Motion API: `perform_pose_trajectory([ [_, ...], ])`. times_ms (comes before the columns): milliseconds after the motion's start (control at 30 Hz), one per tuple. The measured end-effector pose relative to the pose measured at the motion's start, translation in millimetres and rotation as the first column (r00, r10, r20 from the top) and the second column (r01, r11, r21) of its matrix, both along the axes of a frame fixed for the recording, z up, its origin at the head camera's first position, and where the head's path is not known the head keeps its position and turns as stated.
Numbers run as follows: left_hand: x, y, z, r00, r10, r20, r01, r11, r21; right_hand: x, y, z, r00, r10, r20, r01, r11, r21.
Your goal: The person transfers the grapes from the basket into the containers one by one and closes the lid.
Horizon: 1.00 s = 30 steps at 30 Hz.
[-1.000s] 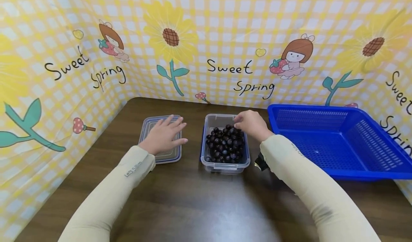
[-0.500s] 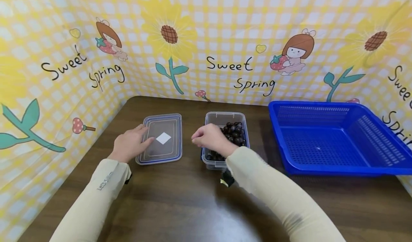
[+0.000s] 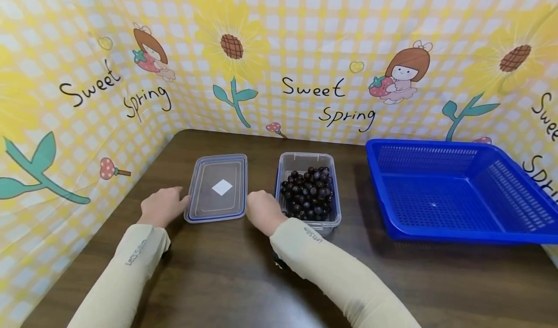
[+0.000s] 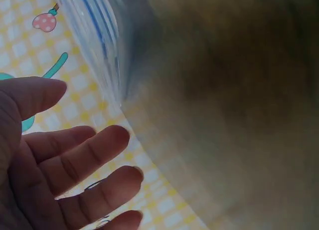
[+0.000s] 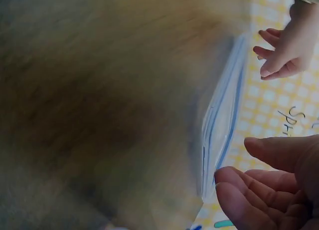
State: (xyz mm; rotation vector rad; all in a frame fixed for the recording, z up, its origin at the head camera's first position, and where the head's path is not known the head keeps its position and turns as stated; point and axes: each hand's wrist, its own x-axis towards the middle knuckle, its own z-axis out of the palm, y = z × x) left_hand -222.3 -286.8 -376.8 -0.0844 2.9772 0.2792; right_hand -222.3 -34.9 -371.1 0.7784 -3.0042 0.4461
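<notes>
A clear rectangular lid (image 3: 205, 207) with a blue seal and a white diamond label lies flat on the table. My left hand (image 3: 161, 207) is at its left edge. In the left wrist view, the fingers (image 4: 102, 187) are loosely spread beside the lid's edge, with nothing in them. At the lid's right edge is my right hand (image 3: 263, 211); the right wrist view has its fingers (image 5: 239, 205) gently bent, thumb apart, beside the lid rim (image 5: 214, 135). Just right of that hand, a clear plastic container (image 3: 305, 161) holds many dark purple grapes (image 3: 307, 192).
A large blue plastic basket (image 3: 388, 221) with a perforated bottom stands to the right of the container. Yellow checked cloth with flowers and lettering (image 3: 314, 89) hangs behind the brown table (image 3: 196, 279) and along its sides.
My right hand has come from the far right of the grape container, across it, to the lid's right edge. The left hand has drawn back from over the lid to its left edge.
</notes>
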Motion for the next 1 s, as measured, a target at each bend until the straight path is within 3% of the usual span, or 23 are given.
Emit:
perform_pose_trajectory([
  [100,3.0,3,-2.8,1.0,0.011,0.024,-0.012,1.0,0.027,3.0,-4,-5.2,0.999,-0.007,-0.031,0.008,1.0,0.025],
  [367,9.7,14,-2.7,0.999,0.041,-0.019,-0.04,0.997,0.058,10.5,-10,-17.9,0.998,0.067,-0.011,-0.066,0.997,0.033],
  [567,10.0,10,-5.3,0.997,0.053,0.054,-0.064,0.971,0.229,10.5,-12,-24.9,0.998,0.055,0.016,-0.054,0.998,-0.03],
  [767,8.2,5,-13.6,0.988,0.055,0.142,-0.111,0.899,0.424,8.8,-15,-25.1,0.999,0.037,0.0,-0.037,0.999,-0.019],
  [1000,9.2,-2,-18.8,0.948,-0.001,0.319,-0.218,0.727,0.651,9.3,-14,-21.1,0.999,0.052,0.01,-0.053,0.998,0.022],
])
